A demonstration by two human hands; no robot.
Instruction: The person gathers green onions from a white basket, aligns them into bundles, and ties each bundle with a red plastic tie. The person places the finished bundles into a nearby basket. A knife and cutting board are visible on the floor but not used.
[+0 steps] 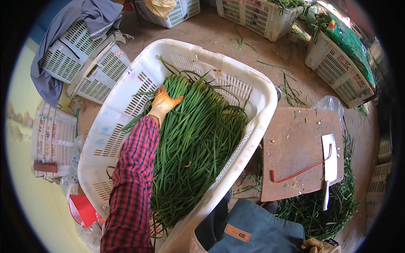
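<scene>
My left hand (165,102), in an orange-and-cream glove under a red plaid sleeve, rests against green chives (193,132) in a large white plastic basket (104,126). Its thumb is spread away from the fingers; no firm grip shows. The chives lie in dense bunches, pale stem ends towards the far side. At the bottom right edge, a brown gloved hand, my right hand (312,245), is partly cut off; its fingers' hold is unclear. On a brown board (294,142) right of the basket lie a cleaver (329,158) and a thin red strip (297,174), which crosses the blade.
Loose chive leaves (316,215) are heaped beside and below the board. Stacked white crates (104,69) stand at left, one draped with a grey garment (91,15). More crates (338,66) line the far and right sides. A red bag (84,210) sits lower left.
</scene>
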